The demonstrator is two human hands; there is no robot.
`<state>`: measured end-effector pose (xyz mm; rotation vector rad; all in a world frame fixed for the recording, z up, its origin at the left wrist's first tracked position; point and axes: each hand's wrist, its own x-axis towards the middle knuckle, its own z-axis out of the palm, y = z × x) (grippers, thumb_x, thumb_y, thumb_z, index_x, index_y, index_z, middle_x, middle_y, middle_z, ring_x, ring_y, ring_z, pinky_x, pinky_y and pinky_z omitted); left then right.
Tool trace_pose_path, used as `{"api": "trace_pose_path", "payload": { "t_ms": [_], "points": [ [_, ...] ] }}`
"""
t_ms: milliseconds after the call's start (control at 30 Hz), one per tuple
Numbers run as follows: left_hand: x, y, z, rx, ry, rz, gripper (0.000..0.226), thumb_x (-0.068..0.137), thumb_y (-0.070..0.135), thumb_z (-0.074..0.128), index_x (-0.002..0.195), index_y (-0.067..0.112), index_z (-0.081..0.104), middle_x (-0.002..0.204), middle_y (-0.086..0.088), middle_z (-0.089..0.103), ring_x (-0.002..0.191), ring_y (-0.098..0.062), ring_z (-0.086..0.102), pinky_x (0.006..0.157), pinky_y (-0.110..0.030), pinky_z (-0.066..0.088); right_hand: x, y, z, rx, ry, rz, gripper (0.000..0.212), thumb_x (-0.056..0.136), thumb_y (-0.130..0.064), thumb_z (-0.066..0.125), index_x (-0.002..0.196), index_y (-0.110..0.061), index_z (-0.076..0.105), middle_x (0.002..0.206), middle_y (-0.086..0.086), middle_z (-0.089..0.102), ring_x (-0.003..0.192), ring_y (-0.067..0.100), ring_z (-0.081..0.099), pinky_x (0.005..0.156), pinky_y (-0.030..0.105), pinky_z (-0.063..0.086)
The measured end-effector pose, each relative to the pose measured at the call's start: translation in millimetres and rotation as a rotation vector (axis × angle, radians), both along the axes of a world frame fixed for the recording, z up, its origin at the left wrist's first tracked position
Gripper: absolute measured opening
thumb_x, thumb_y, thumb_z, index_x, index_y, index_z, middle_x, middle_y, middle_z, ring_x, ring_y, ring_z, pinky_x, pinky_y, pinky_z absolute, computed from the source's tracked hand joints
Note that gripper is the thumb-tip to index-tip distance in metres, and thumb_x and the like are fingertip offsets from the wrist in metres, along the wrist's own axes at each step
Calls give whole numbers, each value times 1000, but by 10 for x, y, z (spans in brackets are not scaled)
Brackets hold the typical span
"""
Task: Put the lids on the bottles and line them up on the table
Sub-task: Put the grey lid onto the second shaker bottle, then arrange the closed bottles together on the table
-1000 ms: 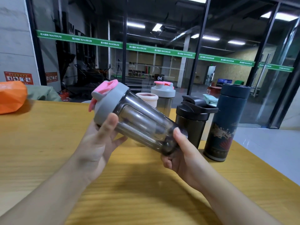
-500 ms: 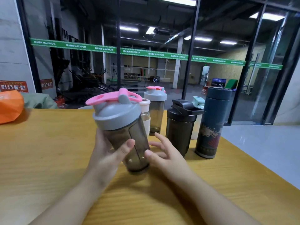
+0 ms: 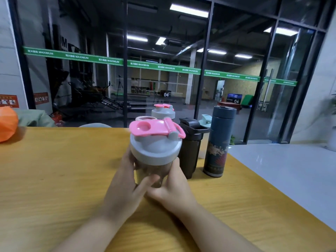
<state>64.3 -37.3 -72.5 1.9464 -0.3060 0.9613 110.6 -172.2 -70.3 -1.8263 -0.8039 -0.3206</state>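
Observation:
A clear shaker bottle (image 3: 156, 151) with a grey lid and pink flip cap stands upright at the middle of the wooden table (image 3: 54, 170). My left hand (image 3: 125, 180) grips its left side and my right hand (image 3: 172, 186) wraps its right side low down. Just to its right stand a black shaker bottle (image 3: 190, 150) and a dark blue flask (image 3: 218, 142), both lidded. Behind are a second grey-and-pink shaker (image 3: 163, 111), a pink-rimmed cup (image 3: 143, 118) and a pale green lid (image 3: 206, 120), partly hidden.
An orange bag (image 3: 7, 122) lies at the table's far left, with green cloth (image 3: 32, 118) behind it. The table's right edge drops to a white floor (image 3: 281, 170). A glass wall runs behind the table.
The shaker went from lying tilted in both hands to standing upright on the table. My right hand moved from under its base to its right side.

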Motion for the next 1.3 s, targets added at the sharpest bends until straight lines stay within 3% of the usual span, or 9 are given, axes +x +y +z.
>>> {"api": "trace_pose_path", "payload": {
  "t_ms": [133, 267, 367, 533, 667, 767, 933, 1100, 1300],
  "points": [
    [-26, 36, -42, 129, 35, -12, 67, 85, 73, 24, 146, 51, 5, 140, 38, 27, 130, 10, 34, 96, -3, 30, 21, -140, 12, 58, 48, -56, 78, 64, -35, 87, 124, -30, 37, 121, -14, 54, 110, -5, 54, 87, 18, 49],
    [14, 117, -95, 96, 150, 35, 60, 78, 82, 18, 135, 68, 6, 135, 37, 31, 127, 14, 33, 101, -22, 32, 6, -408, 70, 165, 111, -126, 71, 67, -10, 85, 119, -15, 37, 109, -11, 54, 97, -13, 57, 77, 9, 45],
    [59, 155, -135, 19, 232, 34, 75, 70, 87, 16, 138, 55, 17, 132, 23, 41, 122, 0, 41, 98, -30, 36, -1, -686, 82, 207, 156, -116, 66, 71, 8, 77, 120, -1, 35, 105, -7, 53, 84, -21, 56, 66, 0, 42],
    [88, 166, -161, -122, 273, -4, 81, 67, 85, 22, 131, 38, 36, 126, 12, 52, 120, -7, 47, 92, -25, 34, 115, -1142, -13, 223, 82, -300, 66, 62, -18, 83, 118, -14, 49, 108, 8, 64, 94, 16, 63, 73, 18, 52],
    [120, 198, -191, -152, 318, -6, 73, 68, 81, 24, 125, 40, 38, 125, 9, 54, 119, -11, 50, 90, -27, 36, 235, -1438, -12, 257, 103, -350, 57, 69, -4, 82, 110, -31, 51, 102, -5, 67, 91, 4, 66, 79, 25, 52],
    [128, 213, -197, -159, 327, -1, 69, 68, 81, 24, 123, 42, 38, 121, 11, 56, 117, -12, 52, 91, -31, 38, 359, -1586, -40, 276, 164, -354, 64, 72, 0, 79, 106, -42, 44, 108, -7, 61, 98, 4, 63, 85, 30, 50],
    [120, 225, -194, -174, 339, 15, 69, 67, 80, 24, 121, 41, 38, 117, 15, 57, 111, -11, 54, 88, -34, 41, 503, -1719, -98, 279, 256, -345, 67, 74, -4, 78, 127, -13, 40, 123, 1, 57, 110, 15, 59, 82, 22, 48],
    [80, 243, -228, -227, 353, 37, 73, 63, 88, 25, 116, 40, 42, 116, 7, 58, 109, -18, 56, 92, -39, 43, 526, -1679, -98, 233, 284, -322, 67, 74, -3, 78, 128, -16, 40, 122, -5, 57, 110, 11, 58, 81, 19, 47],
    [13, 185, -207, -263, 361, 20, 60, 62, 90, 28, 104, 50, 44, 110, 13, 59, 102, -10, 60, 92, -43, 47, 539, -1680, -73, 180, 303, -329, 68, 74, -3, 78, 130, -16, 41, 120, -4, 56, 108, 9, 56, 85, 20, 45]
  ]
}}
